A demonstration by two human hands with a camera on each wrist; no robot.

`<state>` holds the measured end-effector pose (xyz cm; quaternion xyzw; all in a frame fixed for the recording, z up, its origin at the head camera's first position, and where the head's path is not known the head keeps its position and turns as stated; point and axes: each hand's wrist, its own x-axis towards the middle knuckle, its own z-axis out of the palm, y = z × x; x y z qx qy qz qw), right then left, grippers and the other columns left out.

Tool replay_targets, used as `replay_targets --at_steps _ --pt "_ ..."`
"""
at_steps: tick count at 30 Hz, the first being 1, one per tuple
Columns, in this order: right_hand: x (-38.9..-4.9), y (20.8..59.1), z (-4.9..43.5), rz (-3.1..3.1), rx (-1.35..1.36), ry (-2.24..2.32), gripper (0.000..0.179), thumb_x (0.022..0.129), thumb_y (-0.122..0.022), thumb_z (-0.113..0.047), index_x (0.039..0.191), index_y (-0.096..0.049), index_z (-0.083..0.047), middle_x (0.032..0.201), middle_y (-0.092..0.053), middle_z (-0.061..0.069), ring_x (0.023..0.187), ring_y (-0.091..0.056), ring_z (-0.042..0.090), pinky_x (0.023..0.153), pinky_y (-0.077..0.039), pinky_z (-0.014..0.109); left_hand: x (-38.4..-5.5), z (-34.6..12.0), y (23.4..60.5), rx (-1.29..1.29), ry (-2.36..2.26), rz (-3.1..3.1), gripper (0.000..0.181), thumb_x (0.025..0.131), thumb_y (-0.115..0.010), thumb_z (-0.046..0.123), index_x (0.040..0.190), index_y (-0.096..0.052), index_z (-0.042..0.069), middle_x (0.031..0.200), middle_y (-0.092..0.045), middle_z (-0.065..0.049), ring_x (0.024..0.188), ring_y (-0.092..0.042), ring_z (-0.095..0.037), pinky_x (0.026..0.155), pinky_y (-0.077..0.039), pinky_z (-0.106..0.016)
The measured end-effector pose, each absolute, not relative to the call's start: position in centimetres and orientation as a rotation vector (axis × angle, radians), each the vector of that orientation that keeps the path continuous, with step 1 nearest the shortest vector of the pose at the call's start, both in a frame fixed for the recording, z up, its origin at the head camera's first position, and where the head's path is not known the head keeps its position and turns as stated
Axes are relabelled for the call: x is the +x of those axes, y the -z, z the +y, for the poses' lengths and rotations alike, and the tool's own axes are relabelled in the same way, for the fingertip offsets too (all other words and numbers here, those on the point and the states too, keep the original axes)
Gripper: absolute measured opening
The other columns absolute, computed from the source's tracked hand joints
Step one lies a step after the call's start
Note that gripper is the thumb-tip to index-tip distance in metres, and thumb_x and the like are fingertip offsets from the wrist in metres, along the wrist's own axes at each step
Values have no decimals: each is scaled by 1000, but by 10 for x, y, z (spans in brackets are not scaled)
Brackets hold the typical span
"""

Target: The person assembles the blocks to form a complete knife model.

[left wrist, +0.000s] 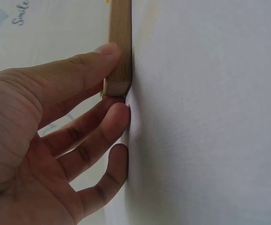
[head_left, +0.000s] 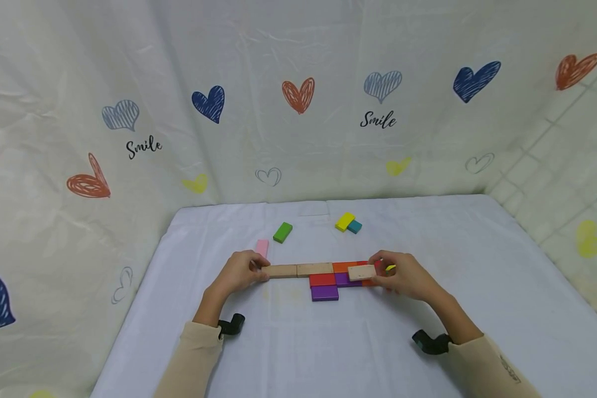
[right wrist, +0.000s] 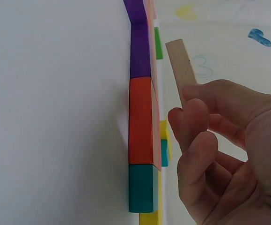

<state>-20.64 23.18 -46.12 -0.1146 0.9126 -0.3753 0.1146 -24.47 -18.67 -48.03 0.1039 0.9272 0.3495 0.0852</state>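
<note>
My left hand (head_left: 240,271) pinches the outer end of a plain wooden block (head_left: 281,271) lying on the table, thumb on its near face. A second wooden block (head_left: 314,269) lies end to end with it. My right hand (head_left: 405,275) holds another wooden block (right wrist: 182,65) between thumb and fingers, raised above the arrangement. Under and around it lie an orange block (head_left: 345,266), a red block (head_left: 322,280) and purple blocks (head_left: 324,293), set side by side. A teal block (right wrist: 141,187) stands at the right end, partly hidden by my right hand in the head view.
Behind the row lie a pink block (head_left: 262,247), a green block (head_left: 282,232), a yellow block (head_left: 345,221) and a blue block (head_left: 355,226) touching the yellow one. A white cloth (head_left: 288,348) covers the table. A curtain with printed hearts (head_left: 298,95) hangs behind.
</note>
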Motion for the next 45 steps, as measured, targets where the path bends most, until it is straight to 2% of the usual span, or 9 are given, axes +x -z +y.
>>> replay_targets --at_steps 12,18,32,45 --pt "-193 466 226 2572 -399 1116 33 86 -82 -20 114 -66 -15 83 -62 3 60 -60 18 52 -53 30 -243 -187 481 303 -1051 2758 23 81 -87 16 102 -79 19 91 -69 5 83 -59 -14 72 -50 -30" --pt "-191 465 221 2554 -428 1076 34 86 -83 -20 114 -65 -12 80 -62 2 61 -61 17 55 -54 30 -243 -186 479 299 -1052 2756 23 81 -87 16 102 -78 19 92 -69 5 83 -60 -15 72 -50 -30" --pt "-189 472 208 2603 -403 967 33 83 -86 -26 107 -65 -16 75 -63 -2 59 -58 15 57 -54 27 -244 -186 480 302 -1049 2755 23 80 -88 15 102 -78 19 92 -70 5 84 -60 -14 72 -50 -30" --pt "-188 471 204 2644 -411 963 30 83 -86 -23 105 -66 -17 74 -61 -3 60 -56 14 57 -52 25 -244 -187 479 291 -1046 2755 24 81 -87 15 103 -78 19 92 -70 5 84 -60 -15 72 -50 -30"
